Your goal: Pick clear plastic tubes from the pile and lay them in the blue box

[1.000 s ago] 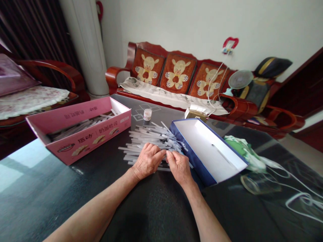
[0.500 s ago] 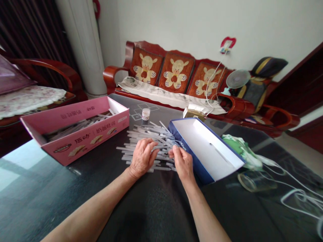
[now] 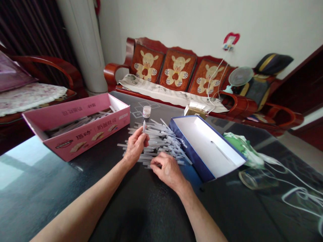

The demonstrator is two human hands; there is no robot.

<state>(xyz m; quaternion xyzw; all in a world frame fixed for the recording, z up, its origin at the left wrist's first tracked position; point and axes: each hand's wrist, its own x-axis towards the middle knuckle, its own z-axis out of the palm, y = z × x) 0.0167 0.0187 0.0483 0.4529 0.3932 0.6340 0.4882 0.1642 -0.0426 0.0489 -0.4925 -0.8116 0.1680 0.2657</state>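
Observation:
A loose pile of clear plastic tubes lies on the dark table between a pink carton and a blue-edged box. My left hand is raised a little above the pile and pinches one clear tube upright between thumb and fingers. My right hand rests at the near edge of the pile, fingers curled down onto a tube lying there; what it grips, if anything, is hidden under the fingers.
The pink carton at left holds more tubes. The blue box with white inside lies open at right. A small white jar stands behind the pile. A green cloth, a glass and white cables lie at right.
My left hand lifted off the pile with one tube held upright. My right hand slid left and nearer, to the pile's front edge.

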